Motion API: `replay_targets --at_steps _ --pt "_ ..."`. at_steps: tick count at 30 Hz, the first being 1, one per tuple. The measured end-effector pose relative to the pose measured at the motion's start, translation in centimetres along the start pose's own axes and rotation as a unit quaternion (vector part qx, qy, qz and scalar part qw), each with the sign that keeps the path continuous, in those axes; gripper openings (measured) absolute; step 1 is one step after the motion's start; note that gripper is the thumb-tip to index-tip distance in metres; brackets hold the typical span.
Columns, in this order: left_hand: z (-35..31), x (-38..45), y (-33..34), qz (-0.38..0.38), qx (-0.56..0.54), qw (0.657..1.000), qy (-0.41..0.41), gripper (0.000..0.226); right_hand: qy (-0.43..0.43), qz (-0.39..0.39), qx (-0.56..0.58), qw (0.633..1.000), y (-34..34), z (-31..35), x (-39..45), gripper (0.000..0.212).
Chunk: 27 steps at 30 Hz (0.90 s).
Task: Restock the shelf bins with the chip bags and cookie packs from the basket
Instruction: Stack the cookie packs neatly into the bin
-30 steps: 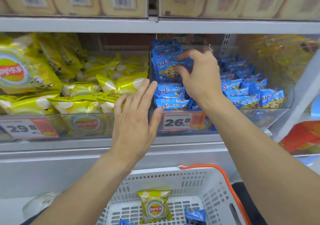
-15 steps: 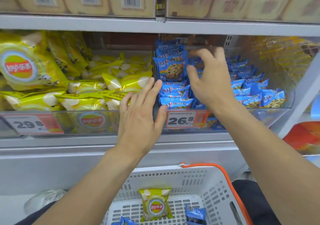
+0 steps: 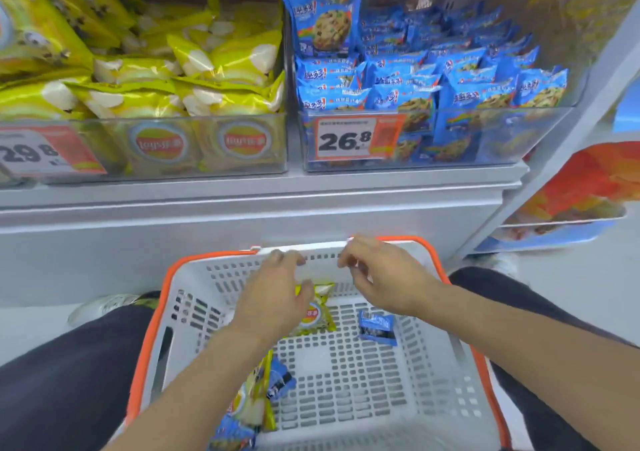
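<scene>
Both hands have left the shelf bins since the earlier frames and now hang low over the white shopping basket [image 3: 429, 395], while the view has tipped downward so that the upper shelf is out of sight. Left to right on the shelf: a clear bin [image 3: 145, 145] holds yellow chip bags [image 3: 221, 59], with a price tag reading 29.8 [image 3: 41, 154] on its front; just beside it, a second clear bin [image 3: 491, 131] holds blue cookie packs [image 3: 408, 79], one pack standing upright at the back left [image 3: 323, 22], with a price tag reading 26.8 [image 3: 353, 137] on its front. Farther right stands an orange and blue display [image 3: 571, 190], blurred.

Below the shelf, the basket with its orange rim [image 3: 157, 308] sits between the person's dark-trousered legs [image 3: 69, 374]. The left hand [image 3: 273, 298] is over the basket's far left part, fingers loosely curled and holding nothing, its thumb just above a yellow chip bag [image 3: 317, 315] lying on the basket floor. The right hand [image 3: 388, 280] is near the basket's far wall, fingers loosely curled; whether they pinch anything cannot be told because of blur. A single blue cookie pack [image 3: 376, 327] lies on the basket floor beneath the right wrist. Under the left forearm, at the basket's near left, lie another chip bag [image 3: 252, 398] and more blue cookie packs [image 3: 280, 379], partly hidden.
</scene>
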<state>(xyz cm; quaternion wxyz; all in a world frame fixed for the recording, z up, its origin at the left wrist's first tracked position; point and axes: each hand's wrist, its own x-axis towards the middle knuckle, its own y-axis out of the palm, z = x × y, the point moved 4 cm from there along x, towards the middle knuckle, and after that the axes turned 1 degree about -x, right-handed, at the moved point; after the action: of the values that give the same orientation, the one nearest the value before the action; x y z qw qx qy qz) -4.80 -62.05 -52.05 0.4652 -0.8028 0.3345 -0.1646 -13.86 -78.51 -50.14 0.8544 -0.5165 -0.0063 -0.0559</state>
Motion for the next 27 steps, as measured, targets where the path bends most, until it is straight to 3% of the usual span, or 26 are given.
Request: replay_targets --at_steps 4,7,10,12,14,22,27 --pt "5.6 -4.3 7.0 0.198 0.074 0.97 -0.121 0.047 0.142 0.16 -0.009 0.977 7.1 -5.2 -1.9 0.024" --pt "8.6 -6.9 9.8 0.268 0.097 0.943 -0.173 0.053 0.229 0.275 -0.035 0.933 11.7 -8.1 -3.5 0.022" --pt "10.2 -8.2 11.0 0.255 0.133 0.941 -0.177 0.054 0.256 0.32 -0.084 0.908 15.0 -10.1 -5.1 0.039" --pt "10.6 -8.5 11.2 0.226 0.15 0.949 -0.163 0.052 0.279 0.279 -0.114 0.912 16.4 -11.3 -5.8 0.068" --pt "10.7 -8.5 11.4 0.197 0.154 0.955 -0.16 0.048 0.315 0.244 -0.13 0.908 17.2 -12.2 -6.2 0.084" --pt "12.0 -9.7 13.3 0.166 0.158 0.964 -0.136 0.051 0.255 0.235 -0.215 0.913 19.6 -13.0 -7.1 0.064" --pt "11.0 -9.2 12.7 0.131 0.158 0.97 -0.131 0.05 0.303 0.287 -0.077 0.905 18.2 -10.4 -5.3 0.067"
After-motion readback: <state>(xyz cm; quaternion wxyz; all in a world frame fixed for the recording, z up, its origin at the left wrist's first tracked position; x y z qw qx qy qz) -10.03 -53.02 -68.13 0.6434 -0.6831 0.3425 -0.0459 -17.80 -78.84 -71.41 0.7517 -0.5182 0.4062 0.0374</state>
